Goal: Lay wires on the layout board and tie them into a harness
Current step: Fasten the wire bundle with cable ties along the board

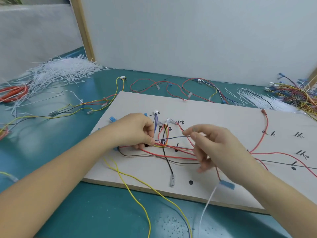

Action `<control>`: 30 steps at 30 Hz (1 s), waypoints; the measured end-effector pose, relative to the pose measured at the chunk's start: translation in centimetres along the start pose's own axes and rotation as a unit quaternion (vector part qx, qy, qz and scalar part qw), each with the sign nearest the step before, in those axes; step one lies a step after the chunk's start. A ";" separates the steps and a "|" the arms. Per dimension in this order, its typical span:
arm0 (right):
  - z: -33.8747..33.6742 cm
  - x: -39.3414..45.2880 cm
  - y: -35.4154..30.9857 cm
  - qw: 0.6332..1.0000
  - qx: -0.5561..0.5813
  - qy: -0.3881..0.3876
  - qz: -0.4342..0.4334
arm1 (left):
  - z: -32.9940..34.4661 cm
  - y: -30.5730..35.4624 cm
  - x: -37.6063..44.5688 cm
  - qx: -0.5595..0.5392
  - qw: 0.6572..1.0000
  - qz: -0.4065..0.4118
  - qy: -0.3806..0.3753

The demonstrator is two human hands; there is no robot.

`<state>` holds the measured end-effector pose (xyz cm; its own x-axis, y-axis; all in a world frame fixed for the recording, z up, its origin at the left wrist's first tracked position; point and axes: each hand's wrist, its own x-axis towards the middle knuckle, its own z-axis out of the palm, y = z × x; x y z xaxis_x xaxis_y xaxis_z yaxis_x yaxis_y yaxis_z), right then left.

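A pale layout board (pixel 214 114) with black marks and handwriting lies on the teal table. Red, black, yellow and blue wires (pixel 171 157) cross its middle. My left hand (pixel 135 131) pinches a bundle of red and yellow wires against the board near small white connectors (pixel 156 112). My right hand (pixel 214 145) pinches a thin blue wire (pixel 173 137) between thumb and forefinger, stretched taut from the left hand's pinch. A red wire with a blue terminal (pixel 226 184) hangs below my right hand.
A heap of white cable ties (pixel 63 69) lies at the back left, more ties (pixel 267 100) and a tangle of coloured wires (pixel 295 93) at the back right. Loose wires (pixel 171 86) lie behind the board. Yellow wires (pixel 137 194) trail off the front edge.
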<state>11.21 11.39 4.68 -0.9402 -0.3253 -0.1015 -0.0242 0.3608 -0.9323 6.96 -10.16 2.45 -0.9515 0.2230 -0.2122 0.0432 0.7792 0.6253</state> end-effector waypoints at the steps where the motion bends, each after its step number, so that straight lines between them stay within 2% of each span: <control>1: -0.1 0.5 -0.5 1.000 0.011 -0.001 -0.007 | -0.2 0.0 0.2 -0.016 1.000 -0.005 -0.020; 5: -1.3 3.3 -2.5 0.997 0.028 -0.063 -0.041 | -0.7 -0.2 0.7 -0.044 0.997 -0.014 -0.066; 8: -2.1 6.5 -3.3 0.988 0.075 -0.135 -0.020 | -1.1 -0.3 0.9 -0.054 0.994 -0.012 -0.095; 14: -1.8 13.7 -2.4 0.996 -0.054 -0.065 -0.035 | -1.7 0.1 1.3 -0.123 0.983 -0.030 -0.130; 16: -1.2 15.2 -1.8 0.991 -0.116 -0.055 -0.033 | -2.1 0.0 1.5 -0.174 0.978 -0.047 -0.107; 20: 0.5 16.9 -0.7 0.987 -0.148 -0.057 -0.029 | -4.0 -1.2 2.6 -0.305 0.949 -0.068 0.028; 22: 1.0 17.4 -0.4 0.986 -0.157 -0.054 -0.032 | -5.1 -2.0 3.0 -0.382 0.920 -0.073 0.047; 24: 1.3 17.7 -0.1 0.981 -0.183 -0.047 -0.038 | -5.7 -2.8 3.1 -0.436 0.896 -0.080 0.036; 27: 1.4 17.9 0.3 0.979 -0.194 -0.037 -0.039 | -5.9 -3.8 3.1 -0.393 0.917 -0.059 0.012; 30: 1.5 17.9 0.3 0.978 -0.202 -0.036 -0.037 | -5.7 -4.2 3.2 -0.349 0.936 -0.042 0.022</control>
<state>-5.12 4.35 2.04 -0.9052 -0.4180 -0.0771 -0.2364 0.6459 -0.7259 1.97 -16.10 3.46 -0.9546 0.1424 -0.2616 -0.2276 0.2176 0.9491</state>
